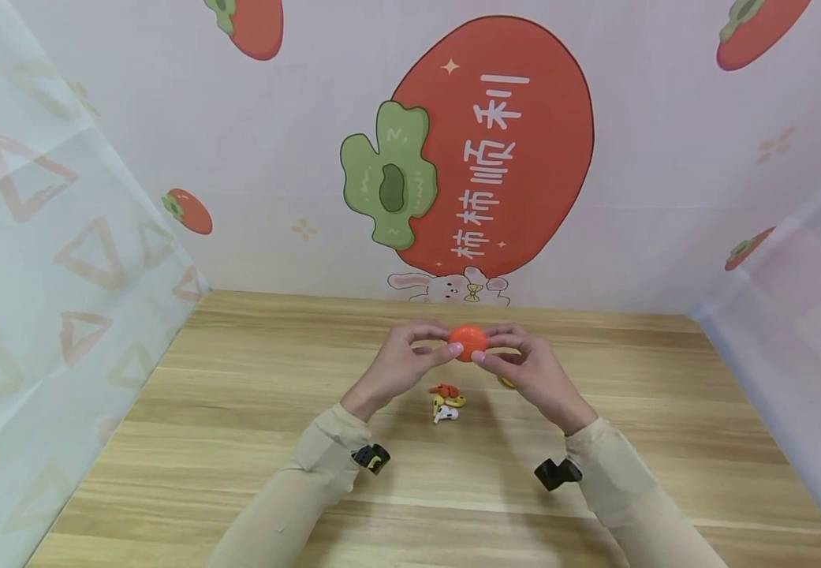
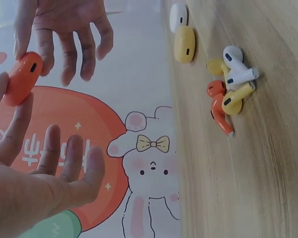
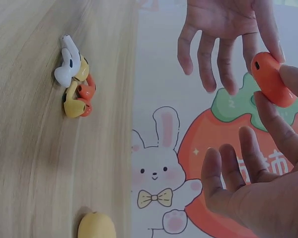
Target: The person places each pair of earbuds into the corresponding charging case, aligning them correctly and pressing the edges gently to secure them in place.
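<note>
Far left, a pale sheet point(image 1: 91, 252) with faint triangles, along the left edge of the tabletop point(image 1: 254, 379). Along the back edge, a light printed backdrop point(image 1: 282, 142) with a large red persimmon point(image 1: 545, 142) and, low down, a rabbit point(image 1: 445, 289).

Next, from the front edge, a beige left sleeve point(image 1: 325, 454) with a small black device point(image 1: 371, 457) at the wrist. Pinches an orange case point(image 1: 470, 341) from its left side with the left hand point(image 1: 403, 360), thumb in front, remaining fingers spread loosely. Below, between that hand and the middle of the tabletop, a tight pile of orange earbuds point(image 1: 444, 390), yellow earbuds point(image 1: 457, 401) and white earbuds point(image 1: 447, 412), partly overlapping.

Near the middle, toward the back edge, holds the orange case up off the tabletop between both hands, small dark slot visible in the wrist views.

To the right of the pile, a yellow case point(image 2: 184, 45) and, just beside, a white case point(image 2: 179, 19); contact between the two impossible to tell. In the head view, mostly blocked by the right hand point(image 1: 541, 377), likewise clamped by thumb and finger on the orange case.

Farther right, a second black device point(image 1: 557, 475), a right sleeve point(image 1: 623, 481) and, past the right edge, another pale sheet point(image 1: 800, 339).
</note>
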Motion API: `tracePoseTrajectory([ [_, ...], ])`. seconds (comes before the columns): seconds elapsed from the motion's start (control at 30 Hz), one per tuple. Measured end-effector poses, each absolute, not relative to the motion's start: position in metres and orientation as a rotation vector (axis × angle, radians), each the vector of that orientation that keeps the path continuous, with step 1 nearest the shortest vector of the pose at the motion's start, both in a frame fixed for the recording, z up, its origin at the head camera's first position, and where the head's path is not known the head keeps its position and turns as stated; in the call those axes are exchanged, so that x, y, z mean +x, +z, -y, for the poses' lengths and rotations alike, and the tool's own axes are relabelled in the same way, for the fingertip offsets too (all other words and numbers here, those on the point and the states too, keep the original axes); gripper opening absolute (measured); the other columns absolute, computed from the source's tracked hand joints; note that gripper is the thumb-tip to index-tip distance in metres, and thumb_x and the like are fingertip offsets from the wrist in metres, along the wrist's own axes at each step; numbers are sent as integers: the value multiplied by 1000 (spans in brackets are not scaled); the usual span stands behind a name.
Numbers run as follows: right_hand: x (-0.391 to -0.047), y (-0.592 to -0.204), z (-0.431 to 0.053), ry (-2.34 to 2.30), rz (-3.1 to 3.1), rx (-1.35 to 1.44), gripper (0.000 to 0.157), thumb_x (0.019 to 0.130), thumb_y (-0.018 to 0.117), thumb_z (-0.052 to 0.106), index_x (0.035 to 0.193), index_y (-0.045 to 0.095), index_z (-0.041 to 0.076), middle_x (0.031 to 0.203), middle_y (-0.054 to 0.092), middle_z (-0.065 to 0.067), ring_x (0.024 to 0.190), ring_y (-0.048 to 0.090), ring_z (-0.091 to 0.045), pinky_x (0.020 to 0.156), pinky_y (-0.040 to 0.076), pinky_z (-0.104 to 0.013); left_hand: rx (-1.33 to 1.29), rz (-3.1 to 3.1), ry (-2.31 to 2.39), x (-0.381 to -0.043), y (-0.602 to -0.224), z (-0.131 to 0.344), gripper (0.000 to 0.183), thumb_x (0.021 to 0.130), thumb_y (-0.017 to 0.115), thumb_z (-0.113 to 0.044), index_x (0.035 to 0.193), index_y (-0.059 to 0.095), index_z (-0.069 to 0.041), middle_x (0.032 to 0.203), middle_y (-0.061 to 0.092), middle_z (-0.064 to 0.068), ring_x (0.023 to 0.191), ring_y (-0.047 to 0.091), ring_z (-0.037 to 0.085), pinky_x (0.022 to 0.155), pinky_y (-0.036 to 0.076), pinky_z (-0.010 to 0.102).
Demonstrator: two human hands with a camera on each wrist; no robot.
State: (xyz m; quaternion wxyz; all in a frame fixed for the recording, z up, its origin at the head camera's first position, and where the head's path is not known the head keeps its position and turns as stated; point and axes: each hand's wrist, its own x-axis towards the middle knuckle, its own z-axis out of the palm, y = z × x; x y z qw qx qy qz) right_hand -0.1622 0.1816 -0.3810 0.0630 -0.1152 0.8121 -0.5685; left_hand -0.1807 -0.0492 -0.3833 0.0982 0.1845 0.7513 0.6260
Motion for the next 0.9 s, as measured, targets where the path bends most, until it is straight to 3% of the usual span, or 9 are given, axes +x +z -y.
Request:
tracePoseTrajectory([
  [0.23, -164, -379, -177, -1781, -2435, -304, 46, 94, 74, 38, 129, 69, 9, 138, 56, -7, 133, 47, -28, 109, 42, -53, 462, -2157, 2022, -182, -382, 47, 25, 94, 76, -22, 112, 76, -5, 129, 61, 4, 128, 51, 23, 99, 52, 40],
  [0.5, -164, -378, -171, -1872, -2387, -220, 53, 92, 75, 39, 133, 66, 7, 142, 56, -6, 136, 46, -27, 109, 41, -51, 434, -2128, 2099, -183, -382, 47, 25, 94, 75, -20, 113, 75, -4, 129, 61, 5, 129, 49, 22, 98, 52, 38],
  [0.9, -164, -378, -166, -1961, -2366, -209, 43, 93, 76, 31, 123, 71, 1, 140, 57, -7, 136, 45, -28, 111, 37, -55, 425, -2128, 2116, -182, -384, 47, 25, 93, 76, -19, 112, 76, -2, 132, 58, 6, 132, 46, 23, 100, 51, 41],
])
